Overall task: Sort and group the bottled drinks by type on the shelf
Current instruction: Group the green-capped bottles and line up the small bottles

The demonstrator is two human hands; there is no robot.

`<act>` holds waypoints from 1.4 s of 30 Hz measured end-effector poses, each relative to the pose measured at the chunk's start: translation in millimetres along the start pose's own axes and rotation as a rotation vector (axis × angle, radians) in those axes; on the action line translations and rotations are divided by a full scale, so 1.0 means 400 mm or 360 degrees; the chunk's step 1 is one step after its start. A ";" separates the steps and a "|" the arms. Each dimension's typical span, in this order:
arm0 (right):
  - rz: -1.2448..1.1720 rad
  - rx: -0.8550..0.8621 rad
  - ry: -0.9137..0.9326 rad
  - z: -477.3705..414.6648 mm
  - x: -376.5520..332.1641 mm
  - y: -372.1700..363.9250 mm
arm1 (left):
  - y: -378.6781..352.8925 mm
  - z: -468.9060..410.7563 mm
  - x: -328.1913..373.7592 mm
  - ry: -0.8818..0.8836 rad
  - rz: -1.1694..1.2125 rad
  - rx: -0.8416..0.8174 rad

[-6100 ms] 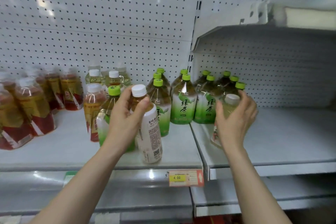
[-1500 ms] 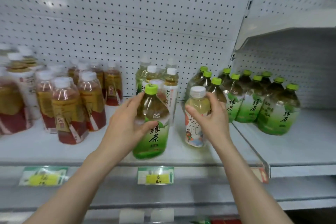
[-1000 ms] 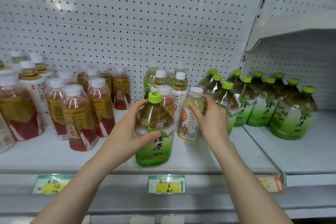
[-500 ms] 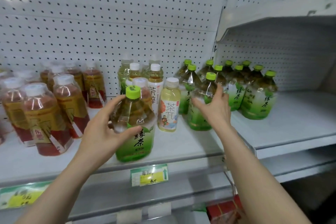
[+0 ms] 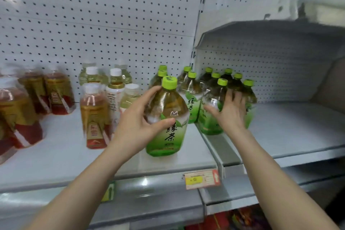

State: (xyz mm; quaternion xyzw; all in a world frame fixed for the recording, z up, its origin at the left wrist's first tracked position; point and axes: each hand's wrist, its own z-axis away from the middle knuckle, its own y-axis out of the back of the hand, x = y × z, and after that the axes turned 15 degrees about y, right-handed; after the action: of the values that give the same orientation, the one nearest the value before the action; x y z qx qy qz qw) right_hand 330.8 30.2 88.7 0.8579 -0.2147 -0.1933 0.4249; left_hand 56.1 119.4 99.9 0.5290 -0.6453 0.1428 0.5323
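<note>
Fingers [image 5: 147, 95] and thumb of the left hand [image 5: 138, 123] are curled round the clear shoulder of a green tea bottle [image 5: 168, 136], with the forearm stretched in from the lower left. The right hand [image 5: 229, 115] is spread wide, and its straight fingers are laid against the front of a group of green-capped bottles [image 5: 192, 102]; nothing is pinched by it.

The gripped bottle is held upright near the front of the shelf [image 5: 168, 166], just left of that group. Whether its base rests on the shelf cannot be told. A bright green cap, yellowish tea and a green label with dark characters are seen on it.

Further left, white-capped bottles [image 5: 115, 87] are clustered, and beyond them red-labelled bottles [image 5: 56, 97], blurred. The shelving is backed by white pegboard [image 5: 93, 24]. A price tag [image 5: 202, 179] is fixed to the shelf's front edge. To the right, a second shelf section [image 5: 298, 129] is joined on, with an upper shelf [image 5: 270, 30] above it.
</note>
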 end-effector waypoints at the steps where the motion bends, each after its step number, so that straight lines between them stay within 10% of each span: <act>1: 0.0039 0.0000 0.0045 0.002 0.011 -0.003 | -0.047 -0.018 0.003 0.0005 -0.0023 0.0000; 8: 0.0264 0.0253 0.0460 -0.001 0.174 -0.020 | -0.288 -0.137 -0.017 0.0123 -0.0028 0.0029; 30: -0.0017 0.0316 0.0465 -0.001 0.263 -0.109 | -0.381 -0.159 -0.076 -0.0061 -0.0782 0.0160; 36: -0.0636 0.0789 0.0518 0.036 0.056 -0.026 | -0.189 -0.054 -0.060 -0.0382 -0.0753 0.0771; 42: -0.0848 0.0135 0.0938 0.029 -0.305 -0.033 | 0.103 -0.028 -0.151 0.0129 -0.0753 0.1182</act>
State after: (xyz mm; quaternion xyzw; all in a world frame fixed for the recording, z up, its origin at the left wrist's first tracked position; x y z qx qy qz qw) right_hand 225.8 94.9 89.9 0.9191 0.1386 -0.0333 0.3674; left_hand 20.2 176.0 69.3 0.8115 -0.3899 0.2599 0.3490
